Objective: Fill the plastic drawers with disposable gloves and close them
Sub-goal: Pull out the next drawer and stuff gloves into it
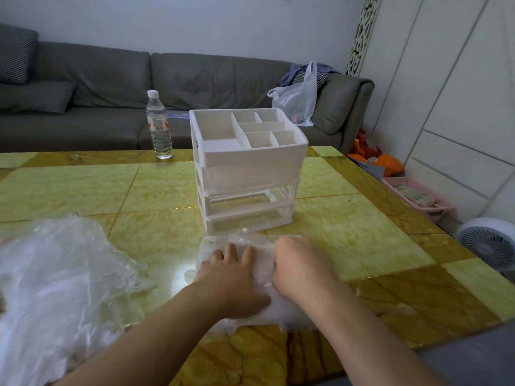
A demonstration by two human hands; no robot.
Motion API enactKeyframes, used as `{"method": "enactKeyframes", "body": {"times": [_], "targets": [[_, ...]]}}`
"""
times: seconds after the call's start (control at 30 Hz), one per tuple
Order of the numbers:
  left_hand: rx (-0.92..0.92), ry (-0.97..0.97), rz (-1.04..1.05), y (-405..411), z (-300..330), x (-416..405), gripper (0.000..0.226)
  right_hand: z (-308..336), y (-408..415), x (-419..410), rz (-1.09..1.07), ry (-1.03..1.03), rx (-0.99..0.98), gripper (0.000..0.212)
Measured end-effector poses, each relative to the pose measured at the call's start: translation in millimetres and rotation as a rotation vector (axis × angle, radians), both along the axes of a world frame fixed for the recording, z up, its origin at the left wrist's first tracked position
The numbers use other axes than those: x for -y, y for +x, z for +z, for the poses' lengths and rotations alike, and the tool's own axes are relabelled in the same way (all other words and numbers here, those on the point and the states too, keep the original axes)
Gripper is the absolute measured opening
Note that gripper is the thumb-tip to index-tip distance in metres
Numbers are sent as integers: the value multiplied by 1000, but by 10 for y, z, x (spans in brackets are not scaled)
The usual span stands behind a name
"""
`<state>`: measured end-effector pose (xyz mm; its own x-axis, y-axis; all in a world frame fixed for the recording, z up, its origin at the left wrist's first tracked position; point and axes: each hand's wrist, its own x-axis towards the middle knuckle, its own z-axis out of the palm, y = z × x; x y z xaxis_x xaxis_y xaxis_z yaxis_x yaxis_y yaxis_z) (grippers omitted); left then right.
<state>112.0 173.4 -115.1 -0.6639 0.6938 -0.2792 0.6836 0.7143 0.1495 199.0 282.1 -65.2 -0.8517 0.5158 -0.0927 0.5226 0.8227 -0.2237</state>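
A white plastic drawer unit (pixel 250 160) with a divided top tray stands mid-table. Its top drawer sits in place; the two slots below show as see-through gaps. In front of it lies a clear drawer (pixel 245 240) pulled out onto the table, stuffed with crumpled disposable gloves (pixel 264 263). My left hand (pixel 231 277) presses flat on the gloves with spread fingers. My right hand (pixel 301 266) presses on them beside it, fingers bent down into the plastic. A big loose heap of clear gloves (pixel 55 288) covers the table's near left.
A water bottle (pixel 159 126) stands at the table's far edge, left of the unit. Behind is a grey sofa (pixel 111 87) with a white plastic bag (pixel 298 98). A pink basket (pixel 418 196) and a white fan (pixel 490 243) sit on the floor right.
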Motion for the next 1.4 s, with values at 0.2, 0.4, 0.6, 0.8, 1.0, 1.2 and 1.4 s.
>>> {"method": "enactKeyframes", "body": {"times": [0.2, 0.4, 0.6, 0.8, 1.0, 1.2, 1.4], "targets": [[90, 76, 84, -47, -67, -26, 99, -116, 23, 20, 10, -25, 280, 70], [142, 143, 171, 51, -65, -41, 88, -206, -114, -15, -19, -139, 390, 104], [165, 140, 218, 69, -52, 18, 79, -249, -207, -114, 49, -285, 355, 118], [12, 6, 61, 20, -63, 46, 87, -246, -205, -11, 83, -305, 323, 115], [-235, 35, -149, 31, 206, 189, 69, -348, -200, 3, 99, -201, 247, 89], [-279, 398, -337, 408, 267, 637, 19, -287, -224, 2, 76, -283, 306, 102], [-27, 331, -155, 195, 119, 599, 15, -209, -149, 58, 70, -275, 287, 104]]}}
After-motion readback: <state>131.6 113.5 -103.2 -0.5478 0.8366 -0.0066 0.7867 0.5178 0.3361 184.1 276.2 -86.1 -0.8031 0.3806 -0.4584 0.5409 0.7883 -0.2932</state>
